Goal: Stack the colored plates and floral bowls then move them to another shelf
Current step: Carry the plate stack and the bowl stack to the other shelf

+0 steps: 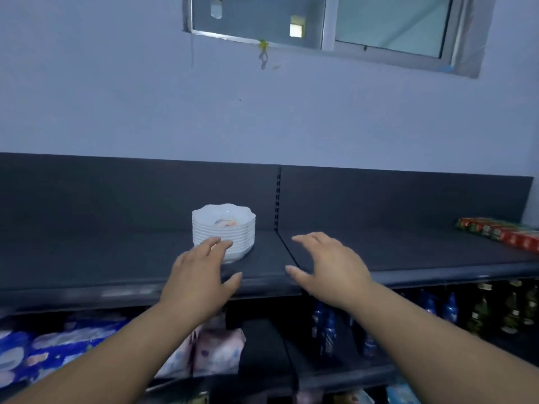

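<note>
A stack of several white floral bowls (pixel 227 225) with scalloped rims stands on the dark top shelf (pixel 116 258), a little left of the shelf's middle joint. My left hand (pixel 201 275) is open, fingers spread, its fingertips in front of the stack's lower left side; whether they touch it I cannot tell. My right hand (pixel 329 266) is open too, fingers apart, hovering over the shelf's front edge to the right of the stack and clear of it. No colored plates are in view.
Red and green packets (pixel 501 233) lie at the shelf's far right. Below the top shelf sit blue and pink soft packs (pixel 58 348) on the left and dark bottles (pixel 437 310) on the right. A window (pixel 320 27) is high on the wall.
</note>
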{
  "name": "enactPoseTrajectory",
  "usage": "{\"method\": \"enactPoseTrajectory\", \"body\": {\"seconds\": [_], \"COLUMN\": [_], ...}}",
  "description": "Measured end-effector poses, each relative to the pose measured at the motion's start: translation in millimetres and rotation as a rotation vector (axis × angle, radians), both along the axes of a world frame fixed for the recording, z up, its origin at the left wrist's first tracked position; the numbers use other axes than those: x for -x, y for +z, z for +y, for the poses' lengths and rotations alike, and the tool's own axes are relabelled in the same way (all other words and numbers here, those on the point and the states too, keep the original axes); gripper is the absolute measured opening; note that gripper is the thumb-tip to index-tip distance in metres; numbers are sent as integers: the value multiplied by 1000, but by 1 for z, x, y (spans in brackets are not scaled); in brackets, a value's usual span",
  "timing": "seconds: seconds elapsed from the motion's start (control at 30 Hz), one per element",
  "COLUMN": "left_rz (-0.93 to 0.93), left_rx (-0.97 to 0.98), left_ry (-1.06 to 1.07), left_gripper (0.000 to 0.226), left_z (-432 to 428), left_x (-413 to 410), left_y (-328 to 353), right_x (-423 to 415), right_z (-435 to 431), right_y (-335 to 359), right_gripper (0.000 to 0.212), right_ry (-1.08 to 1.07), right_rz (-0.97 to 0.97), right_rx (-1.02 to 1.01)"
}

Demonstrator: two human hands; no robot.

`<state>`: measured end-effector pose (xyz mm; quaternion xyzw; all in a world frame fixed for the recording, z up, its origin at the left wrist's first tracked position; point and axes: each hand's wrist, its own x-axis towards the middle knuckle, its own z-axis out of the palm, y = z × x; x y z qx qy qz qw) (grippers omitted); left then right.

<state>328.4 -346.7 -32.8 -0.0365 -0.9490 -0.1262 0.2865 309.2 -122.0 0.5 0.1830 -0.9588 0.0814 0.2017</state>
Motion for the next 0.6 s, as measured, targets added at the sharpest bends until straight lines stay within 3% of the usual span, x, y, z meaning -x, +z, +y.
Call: {"method": "enactPoseTrajectory", "body": {"seconds": [0.4,0.5,0.6], "left_rz": [-12,18,22], "left_rx": [16,-42,-206], "left_ry": [125,149,156], "left_gripper": [73,93,86], "left_z": [-58,-57,-52], "left_x": [147,166,182], "left_y": [13,16,22], "right_x": [174,204,230], "right_z": [-71,-77,-82], "right_y": [1,3,4], "right_gripper": [64,67,70], "right_ry": [97,148,210], "right_rz": [-80,-111,-139], "right_rx": [38,117,206]}}
